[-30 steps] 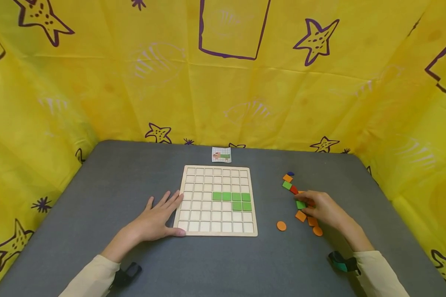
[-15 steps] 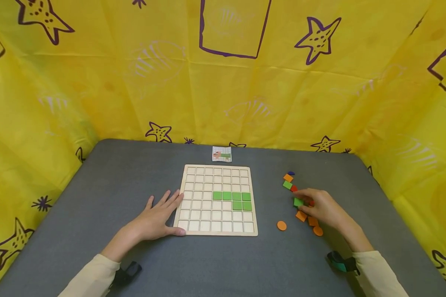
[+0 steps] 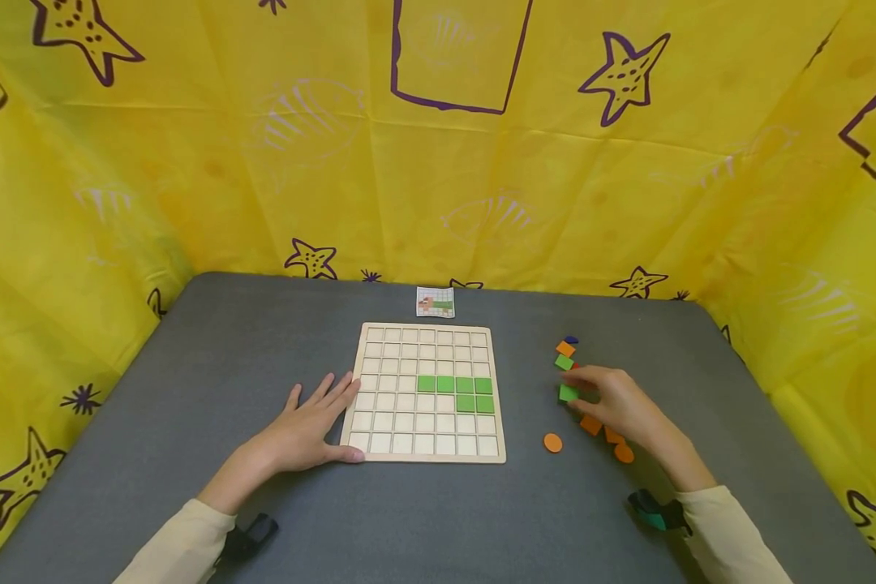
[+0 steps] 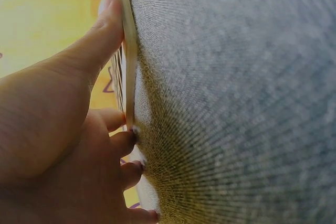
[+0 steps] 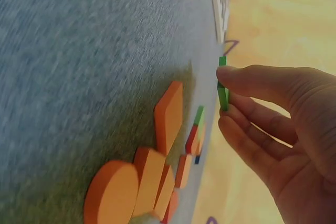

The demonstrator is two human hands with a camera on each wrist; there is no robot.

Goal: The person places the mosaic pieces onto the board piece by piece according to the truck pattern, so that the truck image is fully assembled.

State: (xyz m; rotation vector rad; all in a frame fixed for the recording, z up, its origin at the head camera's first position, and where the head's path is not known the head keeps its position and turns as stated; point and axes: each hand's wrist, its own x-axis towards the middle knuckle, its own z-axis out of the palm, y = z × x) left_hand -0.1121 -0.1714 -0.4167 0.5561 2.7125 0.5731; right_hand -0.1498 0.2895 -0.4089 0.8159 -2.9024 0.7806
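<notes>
My right hand pinches a green square tile between thumb and fingers, left of the loose tiles. In the right wrist view that green tile is edge-on and lifted off the cloth. With fingers spread, my left hand rests along the left edge of a wooden grid board. The left wrist view shows the thumb on the board's edge. Several green squares fill cells at the board's right side, in two rows.
Behind the board lies a small picture card. Loose orange, green, red and blue tiles lie around the right hand, partly hidden by it. A single orange disc lies between board and hand. Yellow patterned cloth surrounds the grey table.
My right hand has taken hold of the green square tile among the loose tiles and moved left with it. The left hand stays at the board's edge.
</notes>
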